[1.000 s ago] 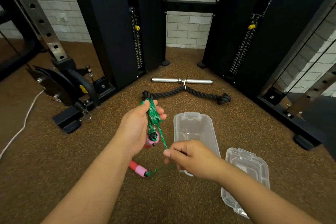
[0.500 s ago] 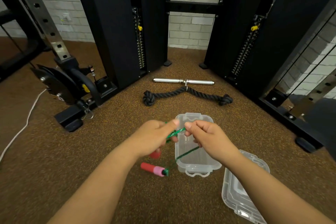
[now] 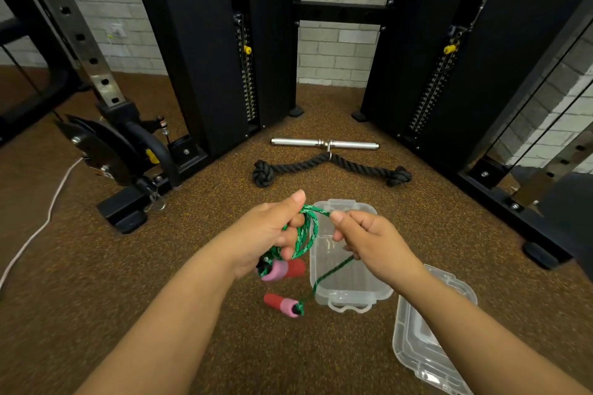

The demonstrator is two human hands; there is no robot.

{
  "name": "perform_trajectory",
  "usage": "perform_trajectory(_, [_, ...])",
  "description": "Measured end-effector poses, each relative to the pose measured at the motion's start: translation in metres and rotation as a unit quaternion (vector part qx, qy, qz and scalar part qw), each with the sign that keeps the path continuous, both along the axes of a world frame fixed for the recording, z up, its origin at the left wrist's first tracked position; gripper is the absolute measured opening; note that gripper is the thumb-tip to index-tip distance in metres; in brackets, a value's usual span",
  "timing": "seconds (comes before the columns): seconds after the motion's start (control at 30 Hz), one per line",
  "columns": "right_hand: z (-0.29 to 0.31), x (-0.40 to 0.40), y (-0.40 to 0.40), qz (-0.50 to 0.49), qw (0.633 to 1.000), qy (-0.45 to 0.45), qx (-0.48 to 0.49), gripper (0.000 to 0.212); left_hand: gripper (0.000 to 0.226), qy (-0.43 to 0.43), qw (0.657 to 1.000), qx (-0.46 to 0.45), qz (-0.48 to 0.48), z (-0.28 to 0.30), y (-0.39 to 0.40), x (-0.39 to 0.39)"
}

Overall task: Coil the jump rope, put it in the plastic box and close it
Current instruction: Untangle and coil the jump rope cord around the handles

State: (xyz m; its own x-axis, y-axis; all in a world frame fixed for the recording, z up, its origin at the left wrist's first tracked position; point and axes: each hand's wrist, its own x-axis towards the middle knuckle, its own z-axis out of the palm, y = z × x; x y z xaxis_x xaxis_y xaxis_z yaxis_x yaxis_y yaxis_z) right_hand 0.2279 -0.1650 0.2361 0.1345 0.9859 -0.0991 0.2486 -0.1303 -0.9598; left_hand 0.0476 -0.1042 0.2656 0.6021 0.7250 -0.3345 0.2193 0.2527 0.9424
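My left hand (image 3: 264,234) holds several loops of the green jump rope (image 3: 307,231) together with one pink-and-red handle (image 3: 282,269) that hangs below the palm. My right hand (image 3: 369,242) pinches the same rope at the top of the loops, just to the right of my left hand. From it a loose strand runs down to the second pink-and-red handle (image 3: 284,304), which hangs just above the floor. The clear plastic box (image 3: 348,289) stands open on the floor under my hands. Its clear lid (image 3: 430,333) lies to the right of it.
A black rope attachment (image 3: 330,167) and a short metal bar (image 3: 324,143) lie on the brown rubber floor beyond the box. Black cable-machine towers (image 3: 199,51) stand behind, left and right. A rack base with weight plates (image 3: 109,151) and a white cord (image 3: 48,212) are at left.
My left hand came down from its raised position toward the box. My right hand rose to meet it, laying another loop onto the coil. The loose handle slid closer to the box.
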Motion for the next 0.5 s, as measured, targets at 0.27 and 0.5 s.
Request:
perform_trajectory(0.27, [-0.008, -0.003, -0.001, 0.043, 0.999, 0.011, -0.014, 0.024, 0.042, -0.159, 0.970, -0.113, 0.146, 0.002, 0.001, 0.003])
perform_trajectory(0.5, [-0.012, -0.009, -0.006, 0.052, 0.991, -0.085, -0.086, 0.037, 0.073, -0.299, 0.927, -0.188, 0.124, 0.010, 0.004, -0.002])
